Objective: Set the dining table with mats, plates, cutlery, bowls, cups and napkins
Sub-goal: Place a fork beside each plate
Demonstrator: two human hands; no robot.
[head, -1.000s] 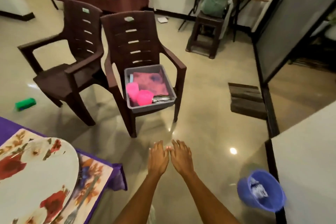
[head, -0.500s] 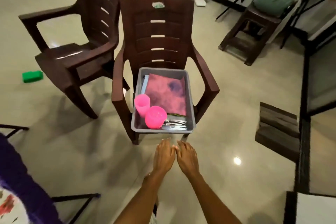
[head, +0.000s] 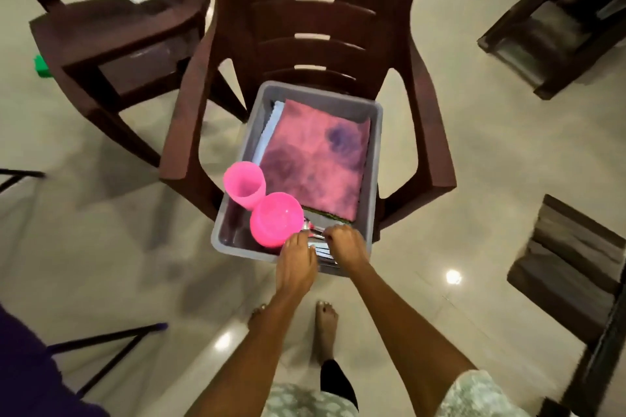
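A grey tub [head: 375,152] sits on the seat of a brown plastic chair [head: 315,20]. Inside it lie a folded pink patterned cloth [head: 318,159], a white folded piece [head: 271,127] beside that, a pink cup [head: 244,183], a pink bowl [head: 276,218] and metal cutlery [head: 318,234] at the near end. Both hands reach over the tub's near rim. My left hand [head: 296,262] has its fingers stretched down onto the cutlery next to the bowl. My right hand [head: 346,244] curls its fingers round the cutlery.
A second brown chair [head: 118,34] stands to the left, a dark stool [head: 559,27] at the upper right and dark wooden blocks [head: 576,264] on the floor at the right. The purple table corner [head: 27,372] is at the lower left. A green object [head: 40,66] lies on the floor.
I have stepped up to the chair and the view has tilted down. Both hands, held flat together in the air before, have dropped into the tub onto the cutlery.
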